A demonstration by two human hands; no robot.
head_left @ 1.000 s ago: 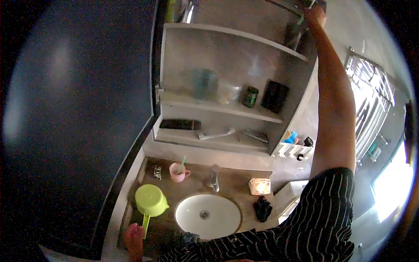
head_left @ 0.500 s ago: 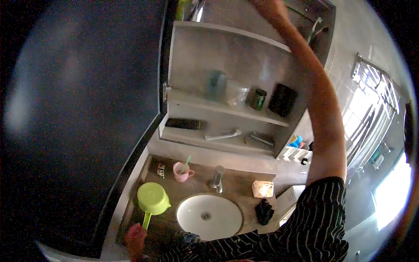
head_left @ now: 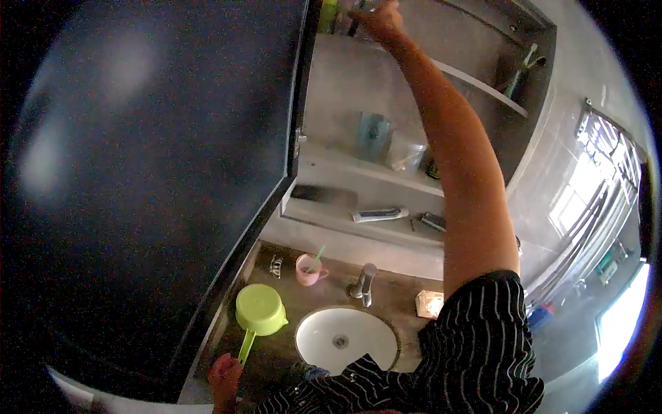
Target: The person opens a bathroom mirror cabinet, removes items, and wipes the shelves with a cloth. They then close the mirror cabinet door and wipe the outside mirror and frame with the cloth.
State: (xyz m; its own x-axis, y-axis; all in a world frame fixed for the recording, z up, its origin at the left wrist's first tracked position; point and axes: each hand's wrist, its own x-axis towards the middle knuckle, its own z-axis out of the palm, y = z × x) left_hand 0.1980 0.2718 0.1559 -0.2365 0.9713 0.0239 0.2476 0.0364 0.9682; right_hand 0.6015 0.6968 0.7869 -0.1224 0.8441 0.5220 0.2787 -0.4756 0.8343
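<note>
My right hand is raised to the top shelf of the open cabinet. Its fingers are bent around something greyish, too dim and cut off by the frame edge to name. Beside it on that shelf stands a yellow-green item. Low at the left, my left hand is over the counter with curled fingers; whatever is in them, if anything, is hidden. Just right of it is the handle end of a lime-green dipper, which lies upside down on the brown counter.
A large dark cabinet door stands open at the left. Lower shelves hold a blue-tinted container, a clear tub and a toothpaste tube. Around the white basin are a faucet, a pink cup and a small box.
My right hand has moved left along the top shelf and come into view, its arm now crossing the shelves. The view has shifted left. The left hand remains near the dipper handle.
</note>
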